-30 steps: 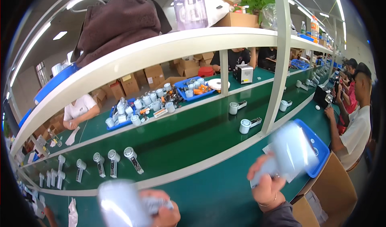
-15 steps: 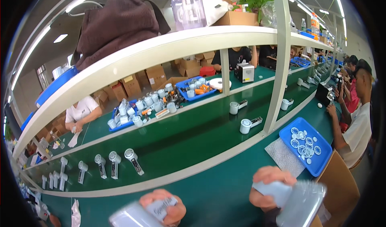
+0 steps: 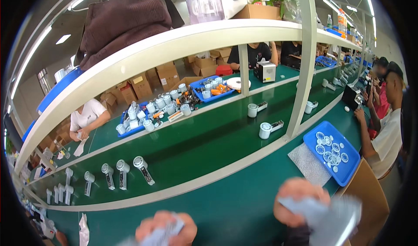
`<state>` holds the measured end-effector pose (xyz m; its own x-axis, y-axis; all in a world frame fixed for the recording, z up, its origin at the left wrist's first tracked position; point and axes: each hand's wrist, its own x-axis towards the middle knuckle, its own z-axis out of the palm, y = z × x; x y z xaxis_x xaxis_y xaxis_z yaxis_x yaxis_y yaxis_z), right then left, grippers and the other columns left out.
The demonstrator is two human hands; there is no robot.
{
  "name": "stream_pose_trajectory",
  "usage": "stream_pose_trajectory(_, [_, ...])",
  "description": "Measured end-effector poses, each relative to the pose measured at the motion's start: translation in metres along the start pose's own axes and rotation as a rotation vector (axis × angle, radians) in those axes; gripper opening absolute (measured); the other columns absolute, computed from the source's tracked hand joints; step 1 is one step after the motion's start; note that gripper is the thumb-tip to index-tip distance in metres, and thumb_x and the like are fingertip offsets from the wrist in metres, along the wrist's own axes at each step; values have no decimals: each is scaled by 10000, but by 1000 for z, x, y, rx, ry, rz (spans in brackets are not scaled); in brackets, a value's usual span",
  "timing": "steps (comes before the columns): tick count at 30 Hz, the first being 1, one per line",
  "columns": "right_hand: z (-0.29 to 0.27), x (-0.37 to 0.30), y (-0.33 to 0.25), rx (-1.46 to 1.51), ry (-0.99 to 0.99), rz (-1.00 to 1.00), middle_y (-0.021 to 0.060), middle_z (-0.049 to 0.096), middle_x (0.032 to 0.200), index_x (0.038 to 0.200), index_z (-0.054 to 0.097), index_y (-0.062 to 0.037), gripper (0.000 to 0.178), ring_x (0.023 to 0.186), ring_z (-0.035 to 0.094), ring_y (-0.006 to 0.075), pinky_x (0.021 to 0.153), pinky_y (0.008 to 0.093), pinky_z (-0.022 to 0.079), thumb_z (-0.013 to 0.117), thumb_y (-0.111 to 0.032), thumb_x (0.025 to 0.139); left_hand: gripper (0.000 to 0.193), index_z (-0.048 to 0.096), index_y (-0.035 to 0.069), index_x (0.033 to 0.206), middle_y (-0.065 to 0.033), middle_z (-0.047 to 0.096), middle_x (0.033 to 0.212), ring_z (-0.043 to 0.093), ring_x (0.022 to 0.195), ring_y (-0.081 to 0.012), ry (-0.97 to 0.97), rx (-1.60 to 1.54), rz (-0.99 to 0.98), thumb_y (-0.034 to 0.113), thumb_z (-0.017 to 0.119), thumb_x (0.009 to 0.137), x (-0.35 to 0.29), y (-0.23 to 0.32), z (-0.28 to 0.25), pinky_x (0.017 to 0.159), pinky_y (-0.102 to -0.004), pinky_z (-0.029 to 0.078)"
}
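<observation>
At the lower middle, my left hand [image 3: 186,229] is closed around a pale blue-grey plastic housing [image 3: 161,236] with dark print on it; motion smears it and the lower frame edge cuts it off. My right hand [image 3: 289,215], further right, grips a similar pale housing [image 3: 333,222], whose wide glossy end points down and right and is blurred. Both hands are held above the near green worktop [image 3: 217,215], apart from each other. Beyond my right hand are a sheet of bubble wrap [image 3: 308,165] and a blue tray [image 3: 310,137] with several pale rings and small discs.
A green conveyor belt [image 3: 196,145] carries several round-headed units with handles [image 3: 143,169]. A white shelf [image 3: 204,33] on metal posts [image 3: 303,76] spans above it. A cardboard box [image 3: 370,198] stands at right, near a seated person [image 3: 387,132]. Filled blue trays [image 3: 123,132] lie across the belt.
Both hands keep hold of their housings. The left hand has shifted slightly left and down, and its housing has sunk toward the lower edge. The right housing has moved slightly right.
</observation>
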<state>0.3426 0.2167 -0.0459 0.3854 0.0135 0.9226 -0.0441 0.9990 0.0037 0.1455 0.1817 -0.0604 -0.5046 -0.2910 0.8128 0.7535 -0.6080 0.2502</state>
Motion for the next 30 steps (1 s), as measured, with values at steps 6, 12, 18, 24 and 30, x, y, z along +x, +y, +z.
stream_pose_trajectory(6, [-17,12,-23,67,-39,221,109,544,820,1018,474,-28,353,698,555,222,609,316,465,608,-155,717,506,287,17,1264,-234,408,1101,470,754,-167,20,-339,-54,168,513,837,2,-2,-5,477,-230,358])
stream_pose_trajectory(12, [-3,-5,-2,352,235,4,101,520,826,1123,428,-75,483,651,547,204,529,283,453,637,-314,759,488,295,41,1259,-187,398,1148,448,705,-173,155,-240,-15,194,518,854,10,7,-6,464,-237,348])
stream_pose_trajectory(18, [-23,11,-16,-89,-204,676,68,471,773,1243,327,-15,634,517,482,148,444,247,406,578,-436,842,404,327,165,1217,-185,361,1108,409,725,-172,-151,-290,-23,141,479,843,5,2,-10,443,-227,330])
stream_pose_trajectory(24, [-34,16,-5,-159,-360,971,76,534,815,1139,444,27,367,582,483,102,516,221,414,550,-109,815,558,399,20,1197,-129,564,972,582,788,-189,-670,-505,-798,-104,614,698,6,-24,-24,690,-293,498])
stream_pose_trajectory(30, [-105,-64,-3,-586,-1176,1485,185,600,932,1105,523,9,416,814,615,257,703,330,489,663,-229,794,463,530,-4,1186,-58,590,1095,565,981,-118,-1708,-35,-1131,69,693,759,-37,-66,-85,870,-260,443])
